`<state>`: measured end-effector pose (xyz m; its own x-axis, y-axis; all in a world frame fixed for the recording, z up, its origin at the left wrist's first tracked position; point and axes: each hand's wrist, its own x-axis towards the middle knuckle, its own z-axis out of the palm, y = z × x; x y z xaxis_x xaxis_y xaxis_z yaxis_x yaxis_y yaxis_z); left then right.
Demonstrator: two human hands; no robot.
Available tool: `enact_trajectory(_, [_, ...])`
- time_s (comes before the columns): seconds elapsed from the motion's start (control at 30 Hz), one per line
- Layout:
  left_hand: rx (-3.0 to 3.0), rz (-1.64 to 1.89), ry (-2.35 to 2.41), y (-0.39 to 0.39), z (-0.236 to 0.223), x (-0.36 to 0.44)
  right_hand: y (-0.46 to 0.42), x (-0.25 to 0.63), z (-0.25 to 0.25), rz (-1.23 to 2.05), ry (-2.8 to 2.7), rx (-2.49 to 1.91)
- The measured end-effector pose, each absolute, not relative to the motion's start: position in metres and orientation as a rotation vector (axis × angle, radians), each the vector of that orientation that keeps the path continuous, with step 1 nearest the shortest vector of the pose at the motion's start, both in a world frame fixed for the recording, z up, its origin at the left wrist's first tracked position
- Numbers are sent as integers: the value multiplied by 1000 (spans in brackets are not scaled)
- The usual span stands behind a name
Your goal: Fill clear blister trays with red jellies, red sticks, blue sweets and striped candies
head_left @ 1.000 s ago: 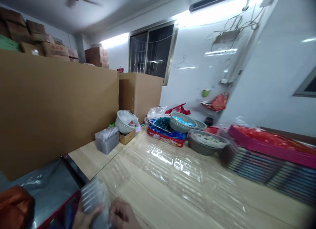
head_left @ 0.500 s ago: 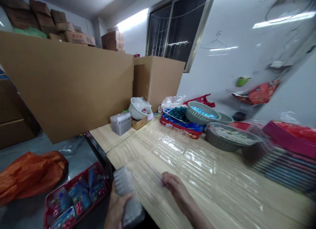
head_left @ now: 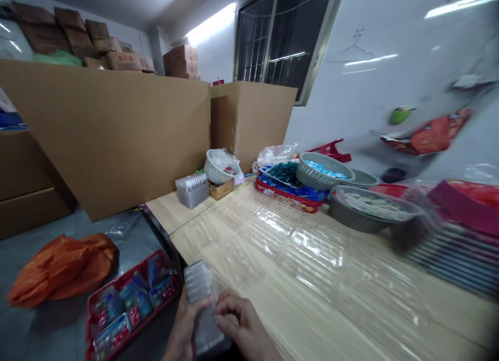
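A stack of clear plastic trays (head_left: 205,319) is gripped by my left hand (head_left: 185,322) at the near edge of the table, its thumb across the upper face. Against the right side of that stack is my right hand (head_left: 241,319), fingers curled and pinched together. Whether a single tray edge is between those fingertips cannot be made out. Beyond both hands, clear ribbed plastic trays (head_left: 312,246) lie spread in rows on the pale wooden table (head_left: 268,309). Another stack of clear trays (head_left: 193,192) stands at the table's far left corner.
Left and lower is a red crate (head_left: 132,332) of packed blue-and-red items, beside an orange bag (head_left: 64,270). At the back are a white basket (head_left: 218,169), a red tray (head_left: 288,197), a grey-green basket (head_left: 317,176) and a grey basin (head_left: 358,215). Large cardboard (head_left: 128,143) stands behind.
My right hand has moved left from over the table to the side of the held stack. The left hand keeps its grip. The view has shifted slightly.
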<state>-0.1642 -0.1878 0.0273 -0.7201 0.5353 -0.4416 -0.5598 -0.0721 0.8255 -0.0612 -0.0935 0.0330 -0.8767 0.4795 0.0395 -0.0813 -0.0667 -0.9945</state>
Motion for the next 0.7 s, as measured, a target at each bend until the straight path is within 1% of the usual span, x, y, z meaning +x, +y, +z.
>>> enact_trajectory(0.1, [25,1836,1427,-192,22,-150,-97,-47,26,2117,-1701,-450])
enact_trajectory(0.17, [72,1805,1439,-193,18,-139,-96,-32,19,2125,-1659,-463])
enact_trajectory(0.33, [201,1751,1510,-190,14,-106,-104,9,-5,1995,-1697,-475])
enact_trajectory(0.47, [222,1744,1505,-185,23,-85,-104,42,-2,1857,-1658,-594])
enact_trajectory(0.63, [112,1773,1415,-180,38,-75,-56,84,14,1795,-1532,-887])
enact_trajectory(0.7, [80,1740,1431,-178,43,-72,-25,97,13,1785,-1606,-996])
